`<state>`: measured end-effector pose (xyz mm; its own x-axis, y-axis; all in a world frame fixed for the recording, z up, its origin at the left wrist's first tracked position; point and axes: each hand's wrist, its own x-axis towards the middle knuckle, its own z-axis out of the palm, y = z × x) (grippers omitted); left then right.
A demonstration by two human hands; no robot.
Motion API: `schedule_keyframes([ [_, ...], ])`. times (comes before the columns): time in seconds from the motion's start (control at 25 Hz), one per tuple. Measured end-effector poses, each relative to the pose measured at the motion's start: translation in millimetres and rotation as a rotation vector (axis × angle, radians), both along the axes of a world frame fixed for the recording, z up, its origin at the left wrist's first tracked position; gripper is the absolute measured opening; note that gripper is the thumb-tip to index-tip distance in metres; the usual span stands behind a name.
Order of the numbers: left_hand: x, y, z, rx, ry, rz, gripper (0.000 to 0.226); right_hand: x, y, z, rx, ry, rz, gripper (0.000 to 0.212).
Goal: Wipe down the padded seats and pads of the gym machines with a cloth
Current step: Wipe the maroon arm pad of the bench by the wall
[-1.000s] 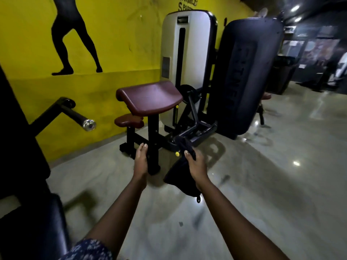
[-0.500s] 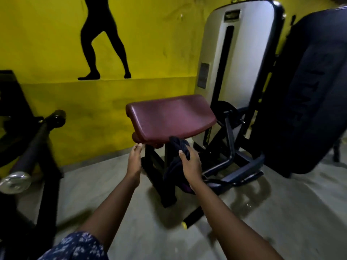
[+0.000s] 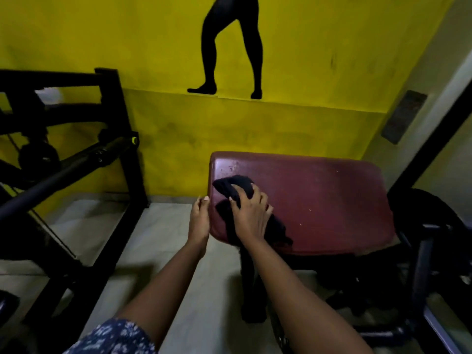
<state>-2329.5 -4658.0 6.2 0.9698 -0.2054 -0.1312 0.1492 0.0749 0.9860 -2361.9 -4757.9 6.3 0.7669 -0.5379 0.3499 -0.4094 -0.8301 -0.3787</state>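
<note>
Lifted from below the pad's front edge, the black cloth (image 3: 236, 185) is now held in the curled grip of the right hand (image 3: 251, 215) and pressed on the near-left part of the maroon pad (image 3: 324, 200). The pad's left edge is touched by the straight-fingered, empty left hand (image 3: 200, 218). A yellow wall (image 3: 306, 60) is seen behind.

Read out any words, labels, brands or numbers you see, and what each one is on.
Nothing here is readable.
On the pale machine housing, a dark plate: blurred, unreadable.
On the yellow wall: only a black leg silhouette, no lettering.
On the maroon pad and black cloth: no lettering visible.
</note>
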Motion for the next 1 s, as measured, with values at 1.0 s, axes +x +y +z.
schedule_keyframes([
  [1.0,69.1,-71.6,-60.4,0.512,-0.207,0.328,0.052,116.2,-58.4,-25.5,-0.437,-0.143,0.327,0.047],
])
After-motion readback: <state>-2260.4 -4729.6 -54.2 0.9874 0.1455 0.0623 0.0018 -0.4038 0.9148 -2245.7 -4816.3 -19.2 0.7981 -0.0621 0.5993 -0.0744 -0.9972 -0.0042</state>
